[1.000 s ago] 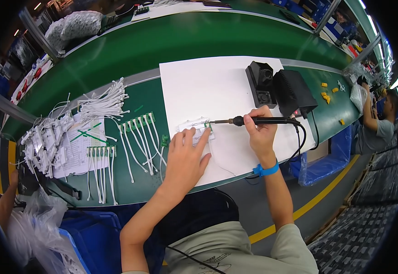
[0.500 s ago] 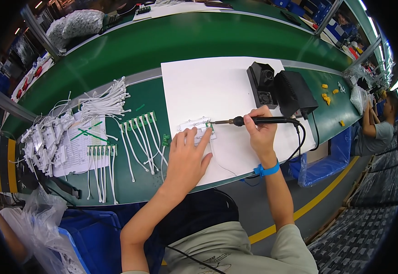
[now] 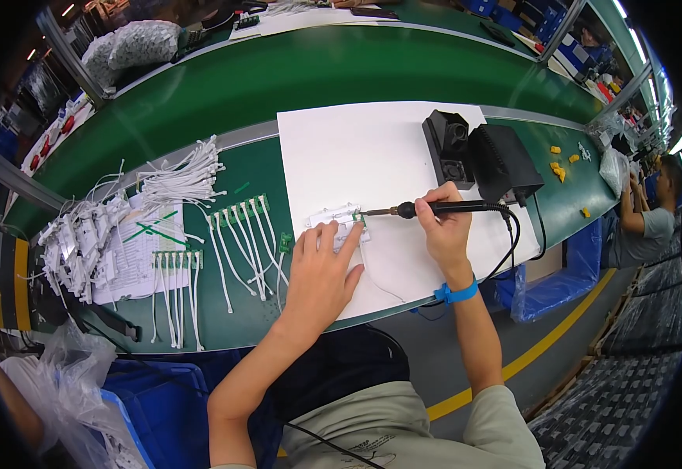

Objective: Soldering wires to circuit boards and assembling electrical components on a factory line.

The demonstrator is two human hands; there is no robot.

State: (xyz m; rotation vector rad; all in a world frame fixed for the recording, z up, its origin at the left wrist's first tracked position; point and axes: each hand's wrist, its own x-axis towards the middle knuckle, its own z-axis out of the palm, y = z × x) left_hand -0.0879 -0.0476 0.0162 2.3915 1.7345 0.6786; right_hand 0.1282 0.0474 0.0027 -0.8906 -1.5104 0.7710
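Left hand (image 3: 319, 264) palm-down, spread forward; right hand (image 3: 445, 229) curled in a pinching grip

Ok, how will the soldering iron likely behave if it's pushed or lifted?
The soldering iron probably moves as one stiff piece: shaft and handle run straight. Its black cord likely bends but could tug the back end, since it arcs down from there. Set down flat, the slim, rounded handle might roll.

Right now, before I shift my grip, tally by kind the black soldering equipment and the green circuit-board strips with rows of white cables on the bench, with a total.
Black pen-shaped soldering iron, in the right hand: 1
Black soldering-iron stand: 1
Black box-shaped unit: 1
Green circuit-board strips with rows of white cables: 2
Total: 5
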